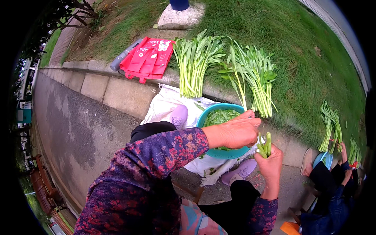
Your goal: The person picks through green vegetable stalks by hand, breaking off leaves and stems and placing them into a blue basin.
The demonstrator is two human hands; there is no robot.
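My right hand (269,159) grips a bunch of green stems (264,145) just beside the teal basin (203,117), my left hand (235,131) pinching their tops; light, crisp and snappable, I judge, so best held low around the smooth, firm stalks.

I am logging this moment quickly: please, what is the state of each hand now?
Left hand: closed, fingers pinching at the top of the green stems, above the teal bowl.
Right hand: closed around the green stems.
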